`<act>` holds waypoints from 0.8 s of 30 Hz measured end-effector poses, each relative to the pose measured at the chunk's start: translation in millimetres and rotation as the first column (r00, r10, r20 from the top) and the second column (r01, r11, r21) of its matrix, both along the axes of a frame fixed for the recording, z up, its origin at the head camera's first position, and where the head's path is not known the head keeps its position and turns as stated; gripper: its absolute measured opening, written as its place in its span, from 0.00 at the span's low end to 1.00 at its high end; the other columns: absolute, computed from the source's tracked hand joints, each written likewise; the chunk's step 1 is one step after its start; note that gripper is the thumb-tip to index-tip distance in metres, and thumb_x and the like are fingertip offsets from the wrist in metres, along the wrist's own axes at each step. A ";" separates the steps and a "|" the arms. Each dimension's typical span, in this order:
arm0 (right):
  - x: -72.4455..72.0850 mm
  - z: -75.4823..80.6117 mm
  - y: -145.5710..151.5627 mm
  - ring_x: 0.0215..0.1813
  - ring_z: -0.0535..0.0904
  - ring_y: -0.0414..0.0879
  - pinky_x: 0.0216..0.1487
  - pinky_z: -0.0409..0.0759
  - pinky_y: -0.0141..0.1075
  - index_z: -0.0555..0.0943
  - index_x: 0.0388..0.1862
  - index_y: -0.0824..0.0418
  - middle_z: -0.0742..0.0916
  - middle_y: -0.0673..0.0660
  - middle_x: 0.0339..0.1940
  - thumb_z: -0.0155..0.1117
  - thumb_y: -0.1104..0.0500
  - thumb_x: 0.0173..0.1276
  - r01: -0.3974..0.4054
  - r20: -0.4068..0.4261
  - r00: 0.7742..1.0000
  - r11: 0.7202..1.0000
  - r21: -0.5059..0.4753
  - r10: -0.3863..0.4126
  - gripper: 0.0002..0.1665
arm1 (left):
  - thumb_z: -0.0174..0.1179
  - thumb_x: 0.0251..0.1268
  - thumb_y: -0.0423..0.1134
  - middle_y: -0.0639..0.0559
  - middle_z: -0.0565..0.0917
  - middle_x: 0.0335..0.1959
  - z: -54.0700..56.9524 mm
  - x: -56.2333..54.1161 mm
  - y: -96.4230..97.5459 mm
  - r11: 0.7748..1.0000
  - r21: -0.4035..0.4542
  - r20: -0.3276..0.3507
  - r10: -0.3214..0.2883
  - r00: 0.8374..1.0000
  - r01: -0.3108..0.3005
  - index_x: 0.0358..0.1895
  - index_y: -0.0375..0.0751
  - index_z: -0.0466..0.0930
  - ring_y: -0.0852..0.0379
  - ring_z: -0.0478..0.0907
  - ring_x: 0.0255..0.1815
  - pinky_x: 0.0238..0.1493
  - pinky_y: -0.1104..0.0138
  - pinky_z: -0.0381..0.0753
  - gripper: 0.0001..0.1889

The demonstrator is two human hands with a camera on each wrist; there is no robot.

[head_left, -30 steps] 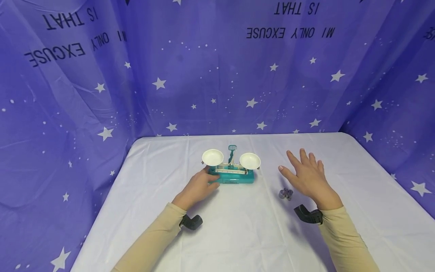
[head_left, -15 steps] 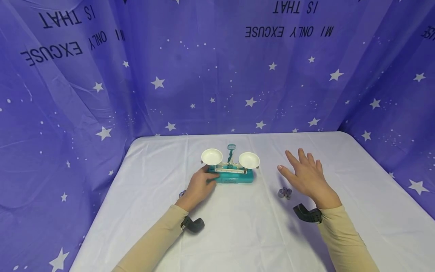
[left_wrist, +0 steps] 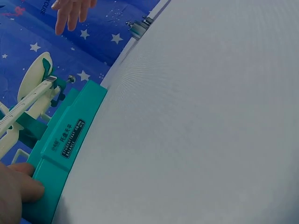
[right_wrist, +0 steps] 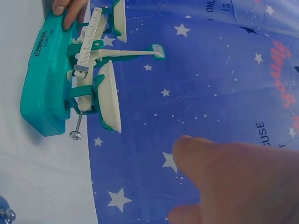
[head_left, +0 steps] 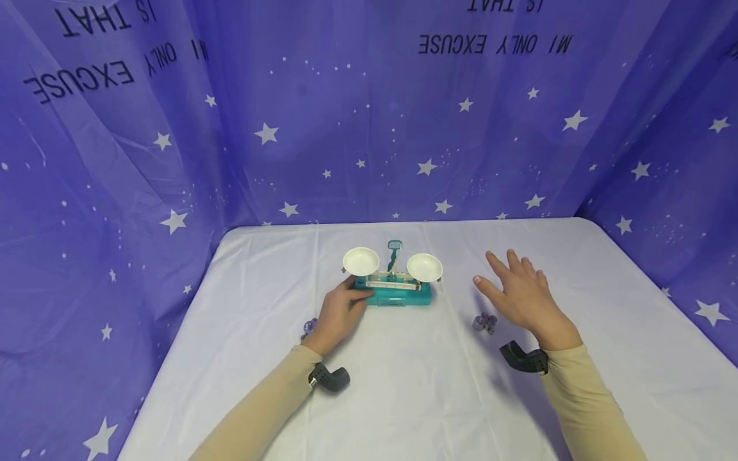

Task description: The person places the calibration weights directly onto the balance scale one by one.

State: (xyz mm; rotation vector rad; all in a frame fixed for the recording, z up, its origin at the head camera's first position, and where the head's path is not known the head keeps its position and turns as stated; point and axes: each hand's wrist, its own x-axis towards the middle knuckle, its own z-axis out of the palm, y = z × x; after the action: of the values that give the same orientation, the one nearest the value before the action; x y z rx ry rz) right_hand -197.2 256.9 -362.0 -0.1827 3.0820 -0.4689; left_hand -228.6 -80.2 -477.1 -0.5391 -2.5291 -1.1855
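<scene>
A teal tray balance [head_left: 403,296] with two white pans stands toward the back of the table. My left hand [head_left: 340,314] grips the left end of its base, thumb on the front side and fingers over the top; its fingertips behind the base are hidden. The left pan [head_left: 360,262] is a little higher than the right pan [head_left: 425,267] in the head view. Its white graduated beam [right_wrist: 88,44] shows in the right wrist view. My right hand [head_left: 527,301] is held over the table to the right of the balance, fingers spread, holding nothing.
A cluster of small shiny metal pieces [head_left: 484,323] lies beside my right hand. Similar pieces [head_left: 309,326] lie left of my left wrist, partly hidden by it. A white cloth [head_left: 415,384] covers the table, and a purple star-patterned curtain [head_left: 357,128] hangs behind and at both sides.
The head view has tilted and shifted slightly. My left hand has drawn a little closer round the balance's base, and the pieces beside its wrist have come into sight. My right hand stays put.
</scene>
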 end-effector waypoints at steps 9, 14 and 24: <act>-2.2 2.9 2.5 0.76 0.48 0.86 0.71 0.51 0.77 0.58 0.81 0.65 0.54 0.83 0.79 0.43 0.35 0.79 -0.015 -0.012 1.000 0.999 -0.044 0.014 0.45 | 0.62 0.62 0.27 0.27 0.76 0.68 3.1 -3.2 1.1 1.000 0.001 0.014 0.011 1.000 -0.011 0.46 0.37 0.90 0.32 0.77 0.67 0.69 0.47 0.76 0.12; -1.7 2.9 6.8 0.78 0.50 0.82 0.72 0.52 0.76 0.56 0.82 0.65 0.53 0.82 0.80 0.43 0.35 0.80 -0.017 0.017 1.000 0.995 -0.099 0.019 0.46 | 0.62 0.62 0.27 0.27 0.75 0.68 0.8 -2.1 0.3 1.000 0.002 0.016 0.008 1.000 -0.008 0.47 0.36 0.90 0.32 0.77 0.67 0.69 0.46 0.76 0.12; -0.9 6.9 18.2 0.77 0.56 0.78 0.73 0.56 0.72 0.58 0.81 0.67 0.62 0.79 0.78 0.43 0.39 0.82 -0.050 0.016 0.998 0.987 -0.153 0.053 0.42 | 0.62 0.61 0.26 0.28 0.75 0.69 -1.4 -2.3 1.3 1.000 0.006 0.010 0.007 1.000 -0.007 0.47 0.36 0.90 0.33 0.77 0.67 0.68 0.47 0.76 0.13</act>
State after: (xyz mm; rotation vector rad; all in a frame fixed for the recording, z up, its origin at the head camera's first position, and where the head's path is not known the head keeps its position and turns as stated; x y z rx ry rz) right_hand -198.2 275.1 -355.1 -0.2580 3.0136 -0.7008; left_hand -230.9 -78.9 -478.5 -0.5240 -2.5329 -1.1953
